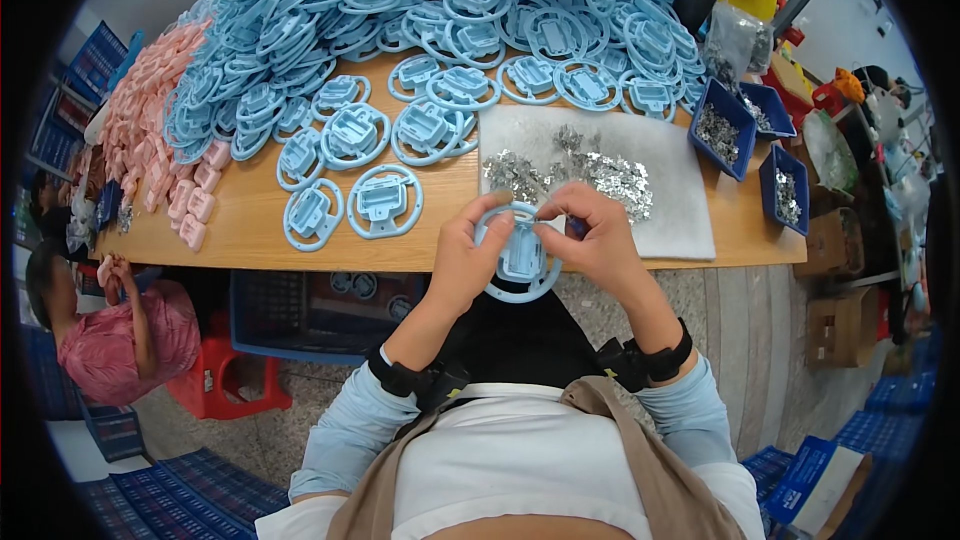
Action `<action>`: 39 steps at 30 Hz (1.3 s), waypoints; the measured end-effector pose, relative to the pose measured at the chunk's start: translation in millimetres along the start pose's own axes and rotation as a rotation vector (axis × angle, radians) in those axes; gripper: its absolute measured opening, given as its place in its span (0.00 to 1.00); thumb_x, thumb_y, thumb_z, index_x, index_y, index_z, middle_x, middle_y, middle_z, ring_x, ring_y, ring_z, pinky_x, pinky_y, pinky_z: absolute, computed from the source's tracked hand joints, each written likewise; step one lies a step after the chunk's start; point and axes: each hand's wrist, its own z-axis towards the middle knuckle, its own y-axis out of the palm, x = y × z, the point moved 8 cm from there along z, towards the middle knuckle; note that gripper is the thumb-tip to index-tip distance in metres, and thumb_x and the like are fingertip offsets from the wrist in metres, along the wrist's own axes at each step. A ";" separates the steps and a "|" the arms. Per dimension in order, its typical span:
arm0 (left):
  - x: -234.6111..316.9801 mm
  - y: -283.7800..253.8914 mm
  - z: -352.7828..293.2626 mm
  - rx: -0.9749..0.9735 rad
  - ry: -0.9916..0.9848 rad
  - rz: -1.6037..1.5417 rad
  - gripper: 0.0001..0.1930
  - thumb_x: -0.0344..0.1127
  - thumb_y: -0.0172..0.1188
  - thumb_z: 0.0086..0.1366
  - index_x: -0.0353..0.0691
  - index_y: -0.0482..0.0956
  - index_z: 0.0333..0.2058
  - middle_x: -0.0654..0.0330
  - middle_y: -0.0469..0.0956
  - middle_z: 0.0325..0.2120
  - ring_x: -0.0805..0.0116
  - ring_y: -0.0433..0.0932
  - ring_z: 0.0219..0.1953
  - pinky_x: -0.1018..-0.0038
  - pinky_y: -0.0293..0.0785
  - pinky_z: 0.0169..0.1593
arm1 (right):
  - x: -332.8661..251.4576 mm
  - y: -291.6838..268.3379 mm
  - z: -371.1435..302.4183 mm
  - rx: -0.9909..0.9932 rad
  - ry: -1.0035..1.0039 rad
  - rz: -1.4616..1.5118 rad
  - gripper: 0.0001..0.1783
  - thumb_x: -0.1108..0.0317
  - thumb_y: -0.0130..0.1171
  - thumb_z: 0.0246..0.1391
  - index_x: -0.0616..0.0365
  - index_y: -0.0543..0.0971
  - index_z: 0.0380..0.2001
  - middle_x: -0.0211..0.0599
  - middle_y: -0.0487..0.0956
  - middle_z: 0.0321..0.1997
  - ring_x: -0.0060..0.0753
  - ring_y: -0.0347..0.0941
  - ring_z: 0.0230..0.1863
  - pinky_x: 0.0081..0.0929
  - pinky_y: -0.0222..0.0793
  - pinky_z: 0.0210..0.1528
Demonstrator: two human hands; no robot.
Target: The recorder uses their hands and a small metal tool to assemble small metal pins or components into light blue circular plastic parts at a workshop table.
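A light blue, steering-wheel-shaped plastic part (523, 258) is held at the table's front edge, its boxy middle facing up. My left hand (468, 252) is closed on its left rim, with the thumb over the part. My right hand (598, 238) pinches at the part's upper right, fingers bent; a small dark thing shows under them, too hidden to name. Just beyond my hands, small shiny metal pieces (618, 183) lie in loose piles on a white foam sheet (683, 210).
A big heap of like blue parts (420, 0) covers the far table (440, 240); pink plastic pieces (150, 105) lie left. Blue bins (722, 130) of metal pieces stand right. A blue crate (285, 325) sits below the table. Another person (125, 330) works at far left beside a red stool (230, 380).
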 end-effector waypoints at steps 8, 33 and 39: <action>-4.0 -2.1 -0.5 -0.043 0.042 -0.063 0.16 0.32 0.52 0.61 0.30 0.71 0.46 0.60 0.76 0.33 0.80 0.71 0.34 0.82 0.68 0.38 | -14.2 16.0 -9.5 0.101 -0.221 -0.351 0.06 0.73 0.60 0.39 0.60 0.77 0.25 0.37 0.71 0.28 0.35 0.69 0.21 0.26 0.64 0.22; -5.7 -26.5 -17.7 0.110 0.108 -0.008 0.16 0.33 0.54 0.61 0.26 0.71 0.44 0.56 0.77 0.32 0.77 0.73 0.36 0.80 0.69 0.38 | -21.3 54.0 -33.1 0.119 -0.273 -0.614 0.15 0.71 0.61 0.37 0.54 0.75 0.34 0.41 0.72 0.44 0.36 0.76 0.26 0.28 0.71 0.24; -6.6 -26.9 -18.3 0.066 0.124 -0.040 0.17 0.32 0.53 0.61 0.26 0.69 0.46 0.55 0.77 0.33 0.76 0.74 0.37 0.80 0.70 0.39 | -21.7 49.7 -32.5 0.150 -0.269 -0.560 0.17 0.71 0.62 0.36 0.52 0.77 0.36 0.41 0.73 0.45 0.37 0.75 0.24 0.28 0.71 0.25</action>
